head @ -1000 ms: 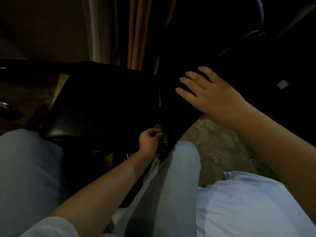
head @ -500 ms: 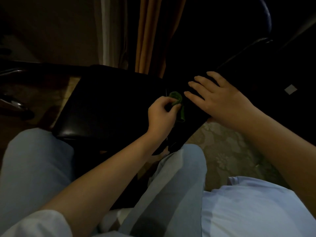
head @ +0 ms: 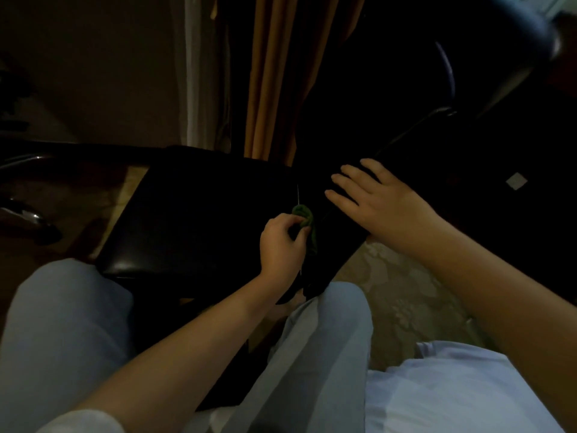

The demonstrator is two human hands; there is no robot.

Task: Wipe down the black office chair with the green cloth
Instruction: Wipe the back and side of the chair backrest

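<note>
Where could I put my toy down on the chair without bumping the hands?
The black seat is bare from the left knee back toward the orange curtain. The patterned floor beside the right knee is bare too. It is crowded at the seat's right edge: the left hand grips the green cloth there, the right hand lies flat just beside.

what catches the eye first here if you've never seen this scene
The two bare hands at centre stand out against the black office chair. The left hand grips a bunched green cloth at the seat's edge, and the right hand lies flat on the chair beside it. An orange curtain hangs behind.
</note>
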